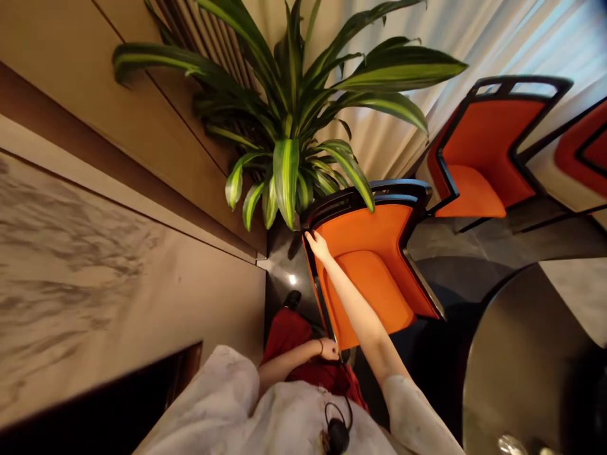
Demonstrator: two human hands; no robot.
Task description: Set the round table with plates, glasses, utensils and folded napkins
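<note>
An orange armchair (374,272) with a black frame stands right in front of me, under the leaves of a big potted plant (289,126). My right hand (317,245) reaches out and is closed on the top left corner of the chair's black frame. My left hand (329,349) is low, close to my body, closed on the lower front edge of the same chair's left side. I wear a white top and red trousers.
A wood-panelled wall and a marbled wall (95,253) close the left side. Two more orange chairs (484,158) stand at the back right before a pale curtain. A round dark table (526,354) is at the lower right. The floor is dark and glossy.
</note>
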